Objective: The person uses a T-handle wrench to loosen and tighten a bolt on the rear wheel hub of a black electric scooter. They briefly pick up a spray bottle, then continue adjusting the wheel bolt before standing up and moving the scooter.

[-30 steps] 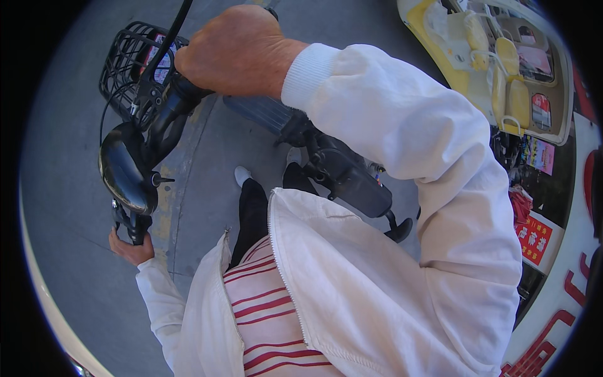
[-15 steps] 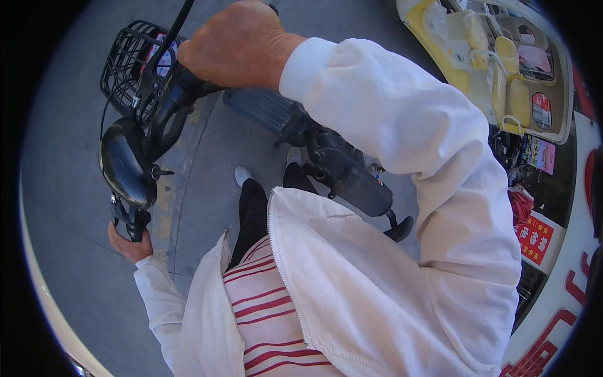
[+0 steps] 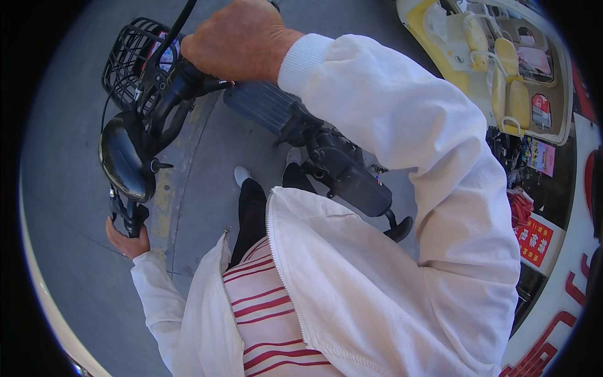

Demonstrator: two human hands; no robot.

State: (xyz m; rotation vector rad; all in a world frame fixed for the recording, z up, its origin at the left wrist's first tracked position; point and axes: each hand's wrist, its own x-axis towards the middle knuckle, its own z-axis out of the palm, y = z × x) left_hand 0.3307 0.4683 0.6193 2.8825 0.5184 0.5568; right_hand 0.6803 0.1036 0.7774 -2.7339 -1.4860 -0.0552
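Note:
Both of my hands are on the black handlebar [image 3: 168, 119] of a two-wheeled scooter or electric bike. At the top, my right hand [image 3: 242, 41] is closed around its end of the bar, the grip mostly hidden under the palm. My left hand [image 3: 130, 240] is at the other end, lower left, with fingers curled around the black left grip [image 3: 134, 218]. Between them sits a glossy black rounded housing [image 3: 127, 157]. A black wire basket [image 3: 125, 63] with something printed inside is fixed beyond the bar. White sleeves cover both my arms.
The bike's ribbed dark panel [image 3: 259, 108] and black body [image 3: 352, 173] extend to the right of my feet [image 3: 242, 176]. At the right stand an open yellow-and-white case [image 3: 496, 69] with several pockets, a red sign [image 3: 536, 239] and a white surface with red lettering [image 3: 553, 327].
The handlebar has turned or shifted slightly. My left hand has moved a little upward with it, and my right wrist has tipped slightly, showing a lever tip below the hand.

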